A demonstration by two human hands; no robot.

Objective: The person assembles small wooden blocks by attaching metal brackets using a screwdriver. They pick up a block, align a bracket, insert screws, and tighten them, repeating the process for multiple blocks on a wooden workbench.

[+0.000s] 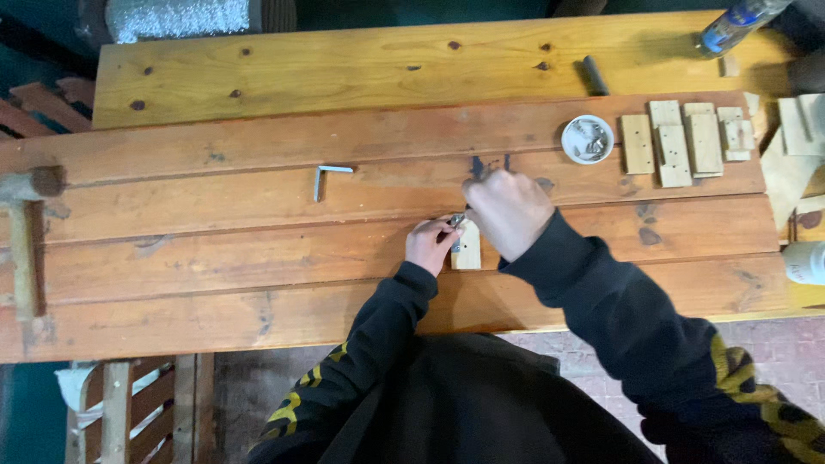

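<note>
A small pale wooden block [467, 253] lies on the brown plank table [258, 258] near its front edge. My left hand [428, 245] rests against the block's left side and pinches a small metal piece [456, 221] at its top. My right hand [509, 211] is curled in a fist just above and to the right of the block, its fingers closed on something thin at that same spot. I cannot make out what it is. Both sleeves are black.
A metal hex key [324, 178] lies to the left. A white bowl of metal fittings [588, 138] and several pale wooden pieces [683, 140] sit at the right. A dark rod [595, 75], a bottle [732, 26] and a wooden mallet [24, 232] lie around the edges.
</note>
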